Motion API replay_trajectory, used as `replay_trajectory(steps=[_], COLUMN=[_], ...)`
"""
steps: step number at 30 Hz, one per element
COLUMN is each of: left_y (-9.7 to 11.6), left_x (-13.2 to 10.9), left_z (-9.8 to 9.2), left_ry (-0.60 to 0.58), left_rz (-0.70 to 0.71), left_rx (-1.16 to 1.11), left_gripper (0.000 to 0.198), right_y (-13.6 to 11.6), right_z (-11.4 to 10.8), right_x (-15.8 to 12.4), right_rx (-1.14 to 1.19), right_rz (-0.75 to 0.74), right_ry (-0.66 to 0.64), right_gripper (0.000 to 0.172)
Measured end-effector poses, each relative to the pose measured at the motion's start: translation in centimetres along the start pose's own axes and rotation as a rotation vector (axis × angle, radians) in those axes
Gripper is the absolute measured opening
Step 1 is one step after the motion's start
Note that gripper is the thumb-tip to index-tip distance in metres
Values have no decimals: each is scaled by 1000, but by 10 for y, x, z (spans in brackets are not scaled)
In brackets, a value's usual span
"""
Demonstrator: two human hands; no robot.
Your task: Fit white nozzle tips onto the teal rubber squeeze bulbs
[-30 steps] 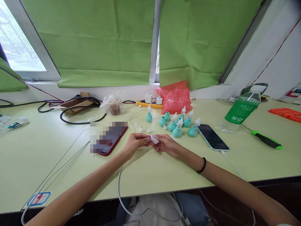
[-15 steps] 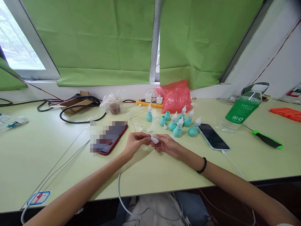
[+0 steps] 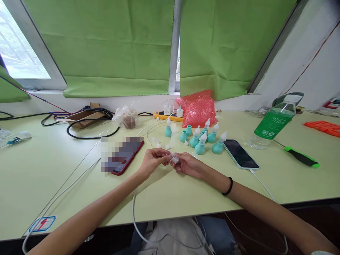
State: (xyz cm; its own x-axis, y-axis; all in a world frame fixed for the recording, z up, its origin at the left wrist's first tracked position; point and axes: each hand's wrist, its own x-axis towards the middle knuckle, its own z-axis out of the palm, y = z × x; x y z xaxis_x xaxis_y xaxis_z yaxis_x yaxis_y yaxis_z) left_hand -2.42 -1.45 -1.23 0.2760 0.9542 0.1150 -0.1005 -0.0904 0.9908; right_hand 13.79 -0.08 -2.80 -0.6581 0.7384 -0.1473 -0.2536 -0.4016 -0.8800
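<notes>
Between the fingertips of both hands is a small translucent white plastic piece (image 3: 174, 159), partly covered by the fingers. My left hand (image 3: 156, 158) pinches it from the left, thumb and forefinger closed. From the other side my right hand (image 3: 187, 164) grips it with curled fingers. Just beyond the hands stand several teal squeeze bulbs (image 3: 200, 148), most topped with clear pointed tips (image 3: 196, 131). Two bulbs are without tips, including an open-necked bulb (image 3: 183, 136). Small loose white pieces (image 3: 168, 146) lie on the table in front of my fingers.
A red-edged phone (image 3: 130, 159) lies left, a second phone (image 3: 241, 154) right. A water bottle (image 3: 275, 122) and a screwdriver (image 3: 302, 157) are further right. Behind are a pink bubble-wrap bag (image 3: 199, 109) and a yellow power strip (image 3: 172, 117). A white cable (image 3: 134, 209) crosses the table edge.
The small plastic piece has turned slightly between my fingers. Both hands stay in nearly the same place, and the things on the table have not moved.
</notes>
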Motion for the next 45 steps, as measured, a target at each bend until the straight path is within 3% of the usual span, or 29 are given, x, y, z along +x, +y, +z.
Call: replay_trajectory(steps=[6,8,12,15,25,32,41,45], left_y=[0,1,5,6,0,4,8,6], left_x=[2,2,-1,-3,-4,-4,-8,-6], left_z=[-4,-5,-5,-3,0,-2,2,1], left_ry=[-34,-104,-273,-301,-111,-149,-168,-115], left_rz=[-68,-96,-5,74,214,211,210,193], left_rx=[76,125,204,287,434,436,408,355], left_gripper=[37,33,29,29,41,35,30,30], right_y=[-2,-4,-7,-7,-7,-2,-5,-8], right_z=[5,7,9,7,11,9,8,10], right_x=[-3,-5,-7,-8,-8,-6,-5,-7], right_rx=[-3,3,7,13,167,110,-82,-337], right_rz=[6,3,-13,-24,61,-6,-76,-137], right_ry=[-27,-54,-74,-76,-95,-12,-30,33], right_gripper=[22,21,23,22,20,21,28,39])
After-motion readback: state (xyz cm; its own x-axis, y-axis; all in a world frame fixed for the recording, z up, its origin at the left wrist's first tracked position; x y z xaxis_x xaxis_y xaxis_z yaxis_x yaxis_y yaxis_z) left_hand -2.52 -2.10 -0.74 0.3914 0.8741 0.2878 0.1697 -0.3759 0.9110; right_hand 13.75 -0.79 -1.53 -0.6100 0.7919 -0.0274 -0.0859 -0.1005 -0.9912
